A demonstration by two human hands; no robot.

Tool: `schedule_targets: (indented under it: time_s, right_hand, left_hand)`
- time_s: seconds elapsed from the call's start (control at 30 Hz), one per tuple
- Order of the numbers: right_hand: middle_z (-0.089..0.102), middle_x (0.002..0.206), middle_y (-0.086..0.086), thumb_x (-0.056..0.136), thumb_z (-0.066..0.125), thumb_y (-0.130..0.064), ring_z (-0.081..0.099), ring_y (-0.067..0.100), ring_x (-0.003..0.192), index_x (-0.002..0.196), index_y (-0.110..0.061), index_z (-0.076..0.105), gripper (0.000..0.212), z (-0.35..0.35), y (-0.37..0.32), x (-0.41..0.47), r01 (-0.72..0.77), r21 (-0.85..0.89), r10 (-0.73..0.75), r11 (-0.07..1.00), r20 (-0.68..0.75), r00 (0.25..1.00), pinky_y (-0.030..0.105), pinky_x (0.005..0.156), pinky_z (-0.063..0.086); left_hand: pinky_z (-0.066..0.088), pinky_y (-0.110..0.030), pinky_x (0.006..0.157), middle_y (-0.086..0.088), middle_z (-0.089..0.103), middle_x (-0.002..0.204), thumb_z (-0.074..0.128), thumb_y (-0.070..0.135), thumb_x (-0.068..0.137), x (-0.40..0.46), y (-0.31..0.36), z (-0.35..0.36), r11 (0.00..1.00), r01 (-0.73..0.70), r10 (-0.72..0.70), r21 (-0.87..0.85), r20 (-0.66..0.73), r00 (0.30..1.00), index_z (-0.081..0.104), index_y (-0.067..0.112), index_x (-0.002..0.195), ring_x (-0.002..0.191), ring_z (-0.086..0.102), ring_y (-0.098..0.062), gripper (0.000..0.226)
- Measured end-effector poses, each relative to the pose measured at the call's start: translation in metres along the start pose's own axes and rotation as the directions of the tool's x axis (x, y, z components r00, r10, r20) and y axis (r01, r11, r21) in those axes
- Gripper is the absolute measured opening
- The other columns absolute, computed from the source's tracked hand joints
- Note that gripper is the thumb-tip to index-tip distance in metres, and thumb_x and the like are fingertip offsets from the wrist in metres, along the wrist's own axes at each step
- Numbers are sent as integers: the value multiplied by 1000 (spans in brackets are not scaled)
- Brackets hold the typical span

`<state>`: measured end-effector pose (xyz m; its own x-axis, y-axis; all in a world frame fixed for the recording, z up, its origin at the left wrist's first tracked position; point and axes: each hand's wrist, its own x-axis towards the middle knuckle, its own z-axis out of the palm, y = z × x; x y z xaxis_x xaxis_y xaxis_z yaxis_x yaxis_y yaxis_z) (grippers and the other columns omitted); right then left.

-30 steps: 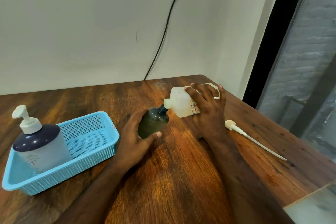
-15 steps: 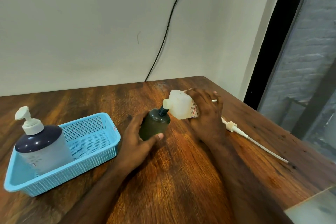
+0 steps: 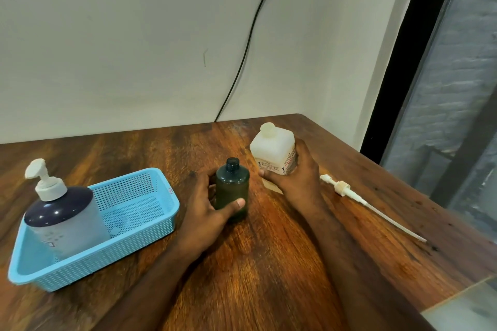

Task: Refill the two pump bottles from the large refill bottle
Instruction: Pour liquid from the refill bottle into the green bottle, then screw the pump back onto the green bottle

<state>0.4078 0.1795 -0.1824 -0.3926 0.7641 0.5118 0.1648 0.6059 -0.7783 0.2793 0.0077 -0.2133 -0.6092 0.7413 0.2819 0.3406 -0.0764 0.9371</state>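
A small dark green bottle (image 3: 233, 188) stands upright on the wooden table (image 3: 269, 263) with its neck uncapped. My left hand (image 3: 207, 212) wraps around its lower body. The white square refill bottle (image 3: 273, 152) stands upright just to the right, its mouth uncovered, and my right hand (image 3: 298, 177) grips its side. A larger pump bottle (image 3: 63, 220) with a dark top and a white pump head stands in the left end of a blue basket (image 3: 139, 212). A white pump with a long dip tube (image 3: 357, 199) lies on the table right of my right hand.
The table meets a white wall at the back, where a black cable (image 3: 250, 43) runs down. The table's right edge borders a dark window frame (image 3: 398, 48). A pale surface (image 3: 468, 309) shows at the bottom right corner.
The refill bottle was tipped with its mouth at the green bottle's neck; my right hand has swung it back upright and set it down beside the green bottle.
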Motion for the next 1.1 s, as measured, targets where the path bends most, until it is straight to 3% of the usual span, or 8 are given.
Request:
schedule_targets:
  time_s: [0.1,0.27,0.47,0.6,0.7,0.8,0.97,1.1]
  right_hand:
    - [53,142,-12,66,93,-42,46,2,122,143,-36,41,93,3,0,-1,-34,35,33,999,30,999,9,81,40]
    - [48,149,-7,68,92,-42,45,8,130,148,-34,35,98,8,0,-4,-88,22,85,996,95,992,39,101,51]
    - [48,150,-6,74,89,-33,46,6,129,150,-35,27,98,8,-3,-5,-110,57,102,992,133,986,18,82,47]
    - [48,151,-3,77,87,-35,51,16,133,152,-34,25,98,6,-4,-7,-110,39,102,993,165,981,18,81,48]
    - [49,150,-1,76,88,-37,51,18,135,152,-32,26,98,1,-7,-10,-118,25,112,993,187,976,35,97,55]
    - [50,148,-4,70,92,-40,51,17,133,150,-31,28,103,-10,-13,-9,-105,-31,109,994,241,964,35,97,52]
    - [36,161,1,63,96,-37,37,26,146,157,-28,20,122,-41,-17,-2,-223,-168,266,960,299,916,50,111,44]
    - [55,142,-3,72,91,-38,56,17,123,144,-25,46,86,-76,-8,-5,-348,-130,368,929,191,910,32,88,55]
  left_hand:
    - [43,-29,99,17,52,142,85,26,79,2,-2,-1,1000,21,-21,2,6,1000,43,47,134,131,49,-9,72]
    - [39,-18,88,21,51,137,86,26,77,4,-3,-1,999,34,-34,19,-1,999,42,45,135,124,48,-3,75]
    - [42,-21,91,29,51,131,88,30,74,5,-3,1,998,61,-61,8,31,998,43,47,135,118,49,7,79]
    - [45,-25,97,28,53,131,88,36,66,3,3,2,997,71,-71,5,54,996,45,46,134,119,50,5,82]
    - [45,-35,107,17,54,137,90,23,73,0,9,2,998,62,-64,19,89,994,46,43,133,129,50,-6,76]
    - [44,-40,111,12,53,142,88,18,76,-5,17,3,997,66,-69,28,128,989,44,37,139,134,50,-13,79]
    - [47,-33,106,14,52,143,90,37,68,-10,22,8,995,38,-51,88,148,988,43,36,145,125,53,-3,90]
    - [48,-36,106,19,54,138,87,57,53,-10,19,8,996,50,-64,79,189,980,42,46,141,122,55,-1,99]
